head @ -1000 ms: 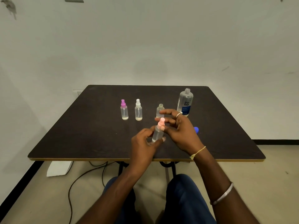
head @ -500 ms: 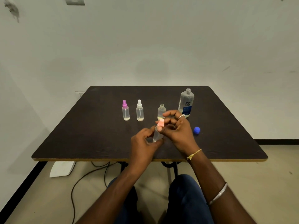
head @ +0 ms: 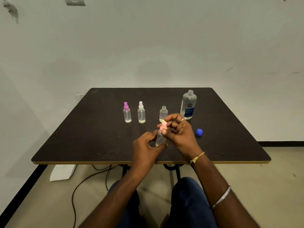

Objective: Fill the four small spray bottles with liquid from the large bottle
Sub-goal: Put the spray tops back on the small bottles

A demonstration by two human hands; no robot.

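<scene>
My left hand (head: 145,145) grips the clear body of a small spray bottle (head: 160,139) above the near middle of the dark table (head: 82,137). My right hand (head: 178,132) pinches its orange-pink spray top (head: 163,125). Farther back stand a purple-topped spray bottle (head: 127,112), a white-topped spray bottle (head: 141,112) and an uncapped small bottle (head: 163,113), each with a little liquid at the bottom. The large clear bottle (head: 188,104) with a blue label stands open at the back right.
A blue cap (head: 199,132) lies on the table right of my right hand. Under the table are a black cable (head: 85,180), a white object (head: 62,171) on the floor and my knees. A white wall rises behind the table.
My right-hand fingers have curled tighter around the orange-pink top. The held bottle stays at about the same spot in both hands.
</scene>
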